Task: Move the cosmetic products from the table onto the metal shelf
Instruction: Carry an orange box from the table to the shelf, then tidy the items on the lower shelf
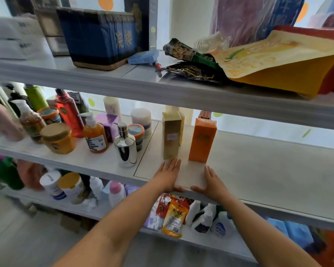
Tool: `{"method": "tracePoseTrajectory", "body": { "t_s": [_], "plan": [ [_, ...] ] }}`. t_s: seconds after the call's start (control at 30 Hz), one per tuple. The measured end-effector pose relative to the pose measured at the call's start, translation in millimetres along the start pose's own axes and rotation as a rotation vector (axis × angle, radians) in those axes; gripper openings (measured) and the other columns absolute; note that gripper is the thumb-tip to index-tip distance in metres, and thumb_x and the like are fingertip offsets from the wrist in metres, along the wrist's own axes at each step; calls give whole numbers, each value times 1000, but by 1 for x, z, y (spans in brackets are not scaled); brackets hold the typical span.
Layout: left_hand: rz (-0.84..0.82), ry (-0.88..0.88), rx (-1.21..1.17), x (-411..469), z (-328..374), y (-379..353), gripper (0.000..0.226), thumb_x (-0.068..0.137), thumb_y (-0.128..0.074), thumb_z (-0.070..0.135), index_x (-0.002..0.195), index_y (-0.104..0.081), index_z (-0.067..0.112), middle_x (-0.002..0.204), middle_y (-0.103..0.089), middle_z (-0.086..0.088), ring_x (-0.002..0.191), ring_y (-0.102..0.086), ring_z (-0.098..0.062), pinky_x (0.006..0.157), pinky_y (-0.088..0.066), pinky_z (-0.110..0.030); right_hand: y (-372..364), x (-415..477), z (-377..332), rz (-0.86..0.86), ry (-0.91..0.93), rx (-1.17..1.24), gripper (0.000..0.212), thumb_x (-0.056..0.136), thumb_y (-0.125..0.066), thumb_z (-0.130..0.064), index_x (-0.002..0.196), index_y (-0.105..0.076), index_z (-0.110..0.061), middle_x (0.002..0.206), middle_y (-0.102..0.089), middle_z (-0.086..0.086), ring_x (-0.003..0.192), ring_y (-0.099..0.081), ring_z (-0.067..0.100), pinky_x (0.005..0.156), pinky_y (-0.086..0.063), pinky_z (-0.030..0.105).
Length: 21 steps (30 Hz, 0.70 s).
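Head view is showing the metal shelf already carrying cosmetics: bottles and jars crowding its left, then a chrome dispenser, a gold box and an orange box standing upright. The left hand and right hand are resting flat on the front edge, each grip spread, holding nothing. With the table lying out of view, what is remaining cannot be told.

Bare forearms, bare left grip, right grip

Mirror-glossy chrome pump bottle
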<state>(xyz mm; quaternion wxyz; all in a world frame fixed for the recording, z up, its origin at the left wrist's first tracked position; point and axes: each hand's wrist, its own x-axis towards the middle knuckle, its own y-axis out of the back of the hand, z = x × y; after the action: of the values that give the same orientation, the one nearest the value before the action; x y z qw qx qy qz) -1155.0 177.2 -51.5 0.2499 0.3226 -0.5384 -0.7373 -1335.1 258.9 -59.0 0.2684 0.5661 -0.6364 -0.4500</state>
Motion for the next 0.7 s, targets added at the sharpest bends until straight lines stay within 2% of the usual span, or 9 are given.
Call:
{"method": "tracePoseTrajectory", "body": {
  "t_s": [0.1,0.2,0.4,0.5,0.63,0.7],
  "plan": [
    [19,-16,83,-30,-20,-2,111,84,-56,62,151,17,12,159,21,-7,147,18,-22,119,11,-41,-19,-19,-28,-26,33,-128,117,73,-62,-66,150,9,-14,160,4,3,147,-5,22,119,-14,39],
    [52,4,108,-73,-49,-5,111,85,-57,60,151,17,10,159,22,-8,146,19,-22,118,11,-40,-45,-33,-70,-39,100,-207,115,77,-60,-64,150,12,-12,159,13,4,147,6,18,119,-3,32],
    [72,176,81,-177,-138,-15,114,83,-57,63,150,18,10,158,22,-8,147,17,-26,118,9,-44,-105,-49,-188,-72,273,-203,121,72,-66,-64,150,13,-15,159,14,4,147,7,20,118,-2,32],
    [93,326,51,-232,-190,-18,112,84,-56,62,150,18,10,158,22,-6,147,18,-25,117,10,-43,-138,-55,-254,-123,418,-231,121,72,-65,-65,150,11,-12,159,13,6,147,7,21,118,0,31],
    [146,543,1,-310,-252,-14,104,90,-58,46,149,20,8,157,25,-7,146,19,-25,118,6,-43,-179,-57,-345,-179,638,-288,123,71,-66,-65,150,11,-10,158,14,6,147,6,21,121,-6,34],
    [195,642,-15,-349,-278,-15,109,87,-59,52,149,20,8,157,24,-7,146,18,-27,118,9,-44,-198,-59,-392,-205,727,-297,122,72,-66,-64,150,11,-10,158,15,5,147,7,21,121,-3,34]
  ]
}}
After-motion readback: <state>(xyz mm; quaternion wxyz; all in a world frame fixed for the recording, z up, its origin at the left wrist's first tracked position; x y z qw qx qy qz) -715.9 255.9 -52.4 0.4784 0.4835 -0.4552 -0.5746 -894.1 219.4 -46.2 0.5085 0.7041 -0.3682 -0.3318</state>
